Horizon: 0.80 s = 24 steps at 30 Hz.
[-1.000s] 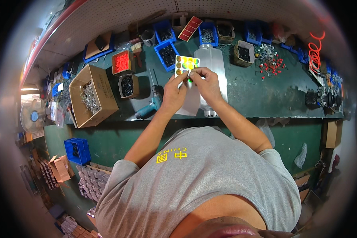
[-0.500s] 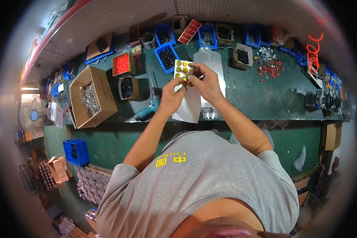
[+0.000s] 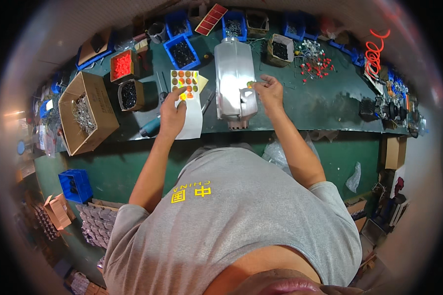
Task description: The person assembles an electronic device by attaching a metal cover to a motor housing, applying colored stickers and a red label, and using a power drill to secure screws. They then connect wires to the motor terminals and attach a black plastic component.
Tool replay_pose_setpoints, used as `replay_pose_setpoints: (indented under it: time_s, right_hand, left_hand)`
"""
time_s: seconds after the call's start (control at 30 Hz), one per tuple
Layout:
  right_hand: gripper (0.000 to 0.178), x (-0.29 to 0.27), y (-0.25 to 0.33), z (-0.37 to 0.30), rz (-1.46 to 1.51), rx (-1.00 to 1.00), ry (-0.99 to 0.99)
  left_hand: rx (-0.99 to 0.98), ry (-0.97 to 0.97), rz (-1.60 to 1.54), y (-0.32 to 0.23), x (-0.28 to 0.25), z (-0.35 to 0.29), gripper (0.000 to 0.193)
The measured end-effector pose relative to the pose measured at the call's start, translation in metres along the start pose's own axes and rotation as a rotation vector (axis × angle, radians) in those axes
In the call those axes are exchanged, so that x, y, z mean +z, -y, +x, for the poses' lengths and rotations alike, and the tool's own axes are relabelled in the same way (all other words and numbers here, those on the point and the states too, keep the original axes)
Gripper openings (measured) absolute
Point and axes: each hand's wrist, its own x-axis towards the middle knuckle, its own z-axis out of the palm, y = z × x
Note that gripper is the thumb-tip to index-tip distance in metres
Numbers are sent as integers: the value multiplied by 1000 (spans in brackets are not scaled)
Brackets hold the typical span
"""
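Observation:
A small round gold sticker [image 3: 250,85] is pinched between the thumb and forefinger of my right hand [image 3: 269,96]. That hand is at the right side of a shiny silver metal housing [image 3: 235,64], the sticker close to its surface; whether they touch I cannot tell. My left hand [image 3: 173,115] rests over a sheet of round gold stickers [image 3: 184,77], its thumb and forefinger apart. White paper [image 3: 192,123] shows below the stickers, reaching toward the bench's front edge. A teal power drill [image 3: 151,127] lies left of my left hand, partly hidden.
Across the green bench [image 3: 325,108] stand a carton of metal parts [image 3: 96,115], a box of red pieces [image 3: 121,66] and a blue bin of black parts [image 3: 182,53]. Red-tipped wires [image 3: 316,66] lie at the right, near a coiled red hose [image 3: 374,59].
My hands have moved apart: the right went to the housing with a sticker, the left moved left with the sheet. The whole view has shifted, and the housing now shows uncovered.

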Motion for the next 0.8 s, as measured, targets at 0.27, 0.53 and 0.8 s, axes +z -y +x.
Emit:
replay_pose_setpoints:
  time_s: [0.27,0.53,0.8]
  right_hand:
    - [47,12,-46,4,-80,-89,-20]
    - [47,24,-57,5,-106,-148,-121]
    - [44,28,-62,6,-118,-159,-172]
  left_hand:
    - [-55,35,37,16,4,-18,41]
    - [-83,34,36,19,4,-29,41]
    - [-85,50,66,22,2,-29,42]
